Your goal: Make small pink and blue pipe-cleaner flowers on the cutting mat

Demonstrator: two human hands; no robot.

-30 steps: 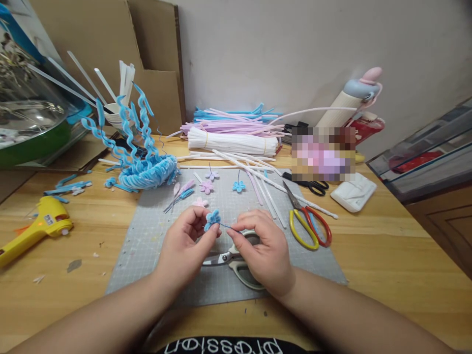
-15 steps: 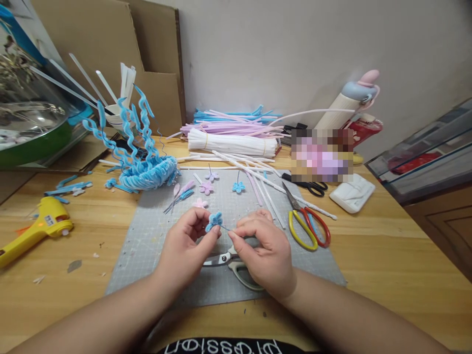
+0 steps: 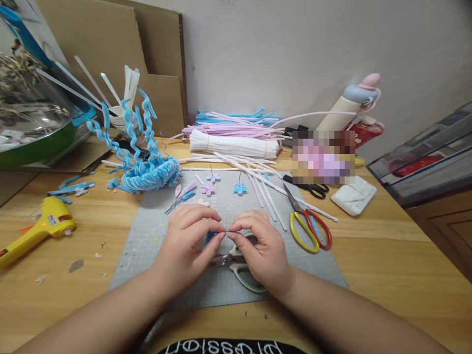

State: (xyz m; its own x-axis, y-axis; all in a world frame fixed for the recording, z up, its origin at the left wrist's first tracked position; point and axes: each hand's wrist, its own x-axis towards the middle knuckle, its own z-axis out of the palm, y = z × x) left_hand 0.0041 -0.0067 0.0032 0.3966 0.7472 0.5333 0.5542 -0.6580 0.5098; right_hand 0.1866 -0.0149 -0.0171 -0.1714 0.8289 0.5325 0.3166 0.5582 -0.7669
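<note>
Over the grey cutting mat (image 3: 143, 260) my left hand (image 3: 188, 241) is closed, pinching the thin wire stem of a blue pipe-cleaner flower (image 3: 210, 237) close to its head. The flower is mostly hidden behind those fingers. My right hand (image 3: 263, 248) pinches the same stem farther along, its fingertips almost touching the left ones. Beneath both hands lie scissors with pale grey-green handles (image 3: 245, 275), partly covered. On the mat beyond are a blue flower (image 3: 239, 188), a pink flower (image 3: 208, 188), a lilac flower (image 3: 213, 178) and several small wired buds (image 3: 186, 195).
Scissors with yellow and red handles (image 3: 311, 231) and black-handled scissors (image 3: 317, 187) lie to the right, near a white case (image 3: 354, 195). A yellow glue gun (image 3: 51, 219) and a blue fuzzy basket (image 3: 149, 174) are at left. Bundled white pipe cleaners (image 3: 232, 146) lie at the back.
My left fingers have shifted from the flower's head onto its stem and now cover most of the flower. The two hands' fingertips have come closer together.
</note>
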